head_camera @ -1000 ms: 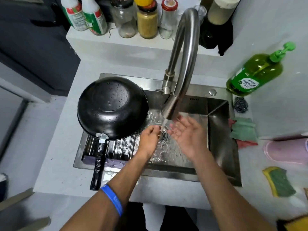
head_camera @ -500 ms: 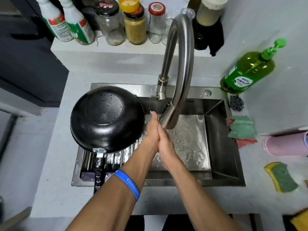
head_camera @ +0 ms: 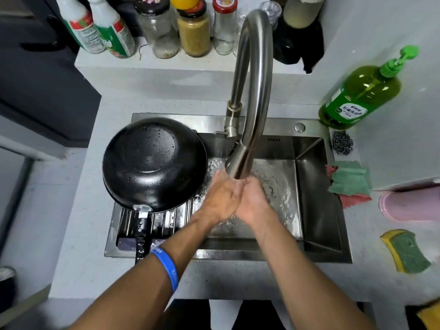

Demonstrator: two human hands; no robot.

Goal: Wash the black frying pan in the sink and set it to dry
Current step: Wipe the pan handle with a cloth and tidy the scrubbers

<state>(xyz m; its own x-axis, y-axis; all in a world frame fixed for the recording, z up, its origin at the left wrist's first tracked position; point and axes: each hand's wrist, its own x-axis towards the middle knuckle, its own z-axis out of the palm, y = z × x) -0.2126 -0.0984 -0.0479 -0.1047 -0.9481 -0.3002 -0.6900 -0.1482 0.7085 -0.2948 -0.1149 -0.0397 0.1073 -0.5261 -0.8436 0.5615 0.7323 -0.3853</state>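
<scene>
Left hand [head_camera: 220, 198] and right hand [head_camera: 253, 201] pressed together, fingers relaxed, empty, under tap [head_camera: 252, 91], pan [head_camera: 154, 163] upturned on left rack [head_camera: 166, 222], handle [head_camera: 142, 236] pointing near, sponge [head_camera: 407, 251] right

My arms are bare from the elbows down, no sleeves on either one. On my left wrist there's a blue rubbery wristband [head_camera: 166, 267] with faint pale lettering I can't read. My left hand [head_camera: 220, 198] and right hand [head_camera: 252, 201] wear no rings or gloves.
</scene>
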